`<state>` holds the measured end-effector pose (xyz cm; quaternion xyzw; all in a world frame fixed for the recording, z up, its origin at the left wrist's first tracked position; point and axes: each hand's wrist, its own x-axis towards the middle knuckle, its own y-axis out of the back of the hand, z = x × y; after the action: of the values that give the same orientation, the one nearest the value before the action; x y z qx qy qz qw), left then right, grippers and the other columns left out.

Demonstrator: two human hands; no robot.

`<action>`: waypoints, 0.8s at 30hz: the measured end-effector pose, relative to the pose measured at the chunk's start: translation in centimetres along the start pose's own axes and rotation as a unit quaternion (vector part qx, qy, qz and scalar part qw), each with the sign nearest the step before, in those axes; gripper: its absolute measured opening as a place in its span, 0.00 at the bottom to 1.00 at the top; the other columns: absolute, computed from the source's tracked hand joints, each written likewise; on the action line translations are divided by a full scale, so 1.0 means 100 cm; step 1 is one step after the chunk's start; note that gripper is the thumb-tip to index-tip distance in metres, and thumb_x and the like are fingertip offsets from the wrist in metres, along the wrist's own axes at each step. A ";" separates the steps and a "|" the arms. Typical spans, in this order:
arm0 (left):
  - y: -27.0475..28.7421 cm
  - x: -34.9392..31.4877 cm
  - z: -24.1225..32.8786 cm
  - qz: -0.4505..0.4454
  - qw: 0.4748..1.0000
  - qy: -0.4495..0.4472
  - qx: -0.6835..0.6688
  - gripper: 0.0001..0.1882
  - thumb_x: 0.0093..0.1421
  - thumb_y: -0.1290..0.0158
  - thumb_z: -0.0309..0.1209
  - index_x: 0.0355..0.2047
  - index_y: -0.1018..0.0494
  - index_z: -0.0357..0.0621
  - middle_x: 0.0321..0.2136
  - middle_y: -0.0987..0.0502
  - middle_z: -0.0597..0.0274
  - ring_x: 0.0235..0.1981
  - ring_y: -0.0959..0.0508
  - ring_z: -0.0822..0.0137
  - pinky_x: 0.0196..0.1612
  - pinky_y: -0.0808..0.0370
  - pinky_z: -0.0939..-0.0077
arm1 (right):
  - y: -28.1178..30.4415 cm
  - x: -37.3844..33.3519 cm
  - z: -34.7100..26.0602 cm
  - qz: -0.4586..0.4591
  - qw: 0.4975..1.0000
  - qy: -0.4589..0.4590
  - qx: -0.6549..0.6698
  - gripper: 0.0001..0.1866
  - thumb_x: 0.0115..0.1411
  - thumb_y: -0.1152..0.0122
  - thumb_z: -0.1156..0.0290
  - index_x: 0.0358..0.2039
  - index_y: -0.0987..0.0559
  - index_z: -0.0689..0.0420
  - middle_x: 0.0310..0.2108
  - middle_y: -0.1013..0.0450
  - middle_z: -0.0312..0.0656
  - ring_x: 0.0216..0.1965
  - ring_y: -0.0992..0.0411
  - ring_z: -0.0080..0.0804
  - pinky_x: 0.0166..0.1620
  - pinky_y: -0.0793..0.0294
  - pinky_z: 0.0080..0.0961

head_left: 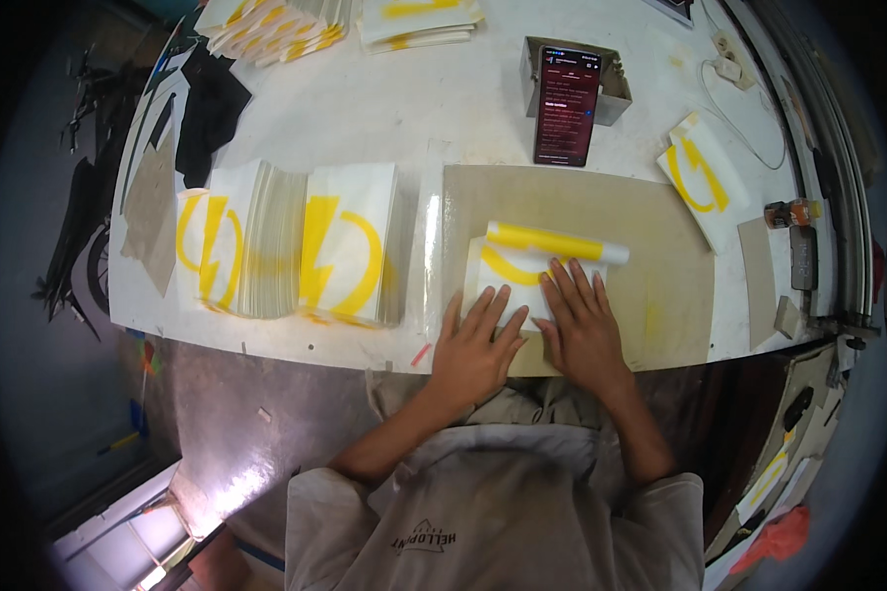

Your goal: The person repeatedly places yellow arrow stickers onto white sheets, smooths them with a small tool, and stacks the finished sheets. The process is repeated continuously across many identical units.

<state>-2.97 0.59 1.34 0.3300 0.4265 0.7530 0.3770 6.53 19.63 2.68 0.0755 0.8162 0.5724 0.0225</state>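
A white sheet (pixel 478 278) with yellow print lies on a tan board in front of me. Its far edge is rolled or folded over into a long flap (pixel 562 244) with a yellow band. My left hand (pixel 476 345) rests flat on the near left part of the sheet, fingers spread. My right hand (pixel 583 320) lies beside it with fingers stretched out, their tips just short of the flap. Neither hand grips anything. Both hide much of the sheet's near half.
Upright-packed stacks of yellow-printed white pieces (pixel 350 236) stand at the left; further stacks (pixel 419 22) lie at the far edge. A lit phone (pixel 566 106) leans on a metal box (pixel 613 87). Another printed piece (pixel 695 172) and a cable (pixel 749 138) are at the right.
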 end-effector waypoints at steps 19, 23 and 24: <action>-0.014 0.000 0.021 -0.066 0.997 0.019 -0.032 0.42 0.66 0.46 0.54 0.68 0.35 0.32 0.72 0.41 0.39 0.76 0.45 0.46 0.76 0.51 0.48 | -0.001 0.086 0.015 -0.038 0.992 0.120 -0.021 0.25 0.70 0.43 0.66 0.64 0.27 0.61 0.71 0.36 0.44 0.75 0.45 0.50 0.74 0.46 0.55; -0.016 -0.003 0.021 -0.059 0.998 0.011 -0.035 0.42 0.66 0.45 0.54 0.68 0.35 0.31 0.72 0.41 0.37 0.75 0.44 0.44 0.75 0.48 0.46 | -0.002 0.088 0.022 -0.054 0.991 0.121 -0.020 0.27 0.72 0.45 0.62 0.68 0.30 0.59 0.73 0.40 0.42 0.76 0.47 0.48 0.76 0.51 0.56; -0.016 -0.003 0.021 -0.057 0.998 0.013 -0.037 0.42 0.66 0.45 0.54 0.68 0.35 0.31 0.72 0.41 0.38 0.75 0.44 0.44 0.75 0.49 0.46 | -0.002 0.089 0.022 -0.055 0.991 0.118 -0.023 0.27 0.72 0.45 0.61 0.68 0.30 0.57 0.74 0.40 0.42 0.76 0.47 0.48 0.76 0.51 0.58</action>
<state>-0.63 1.67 0.74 0.2812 0.4218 0.7495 0.4258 -2.05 22.92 2.19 -0.0387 0.8027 0.5937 -0.0409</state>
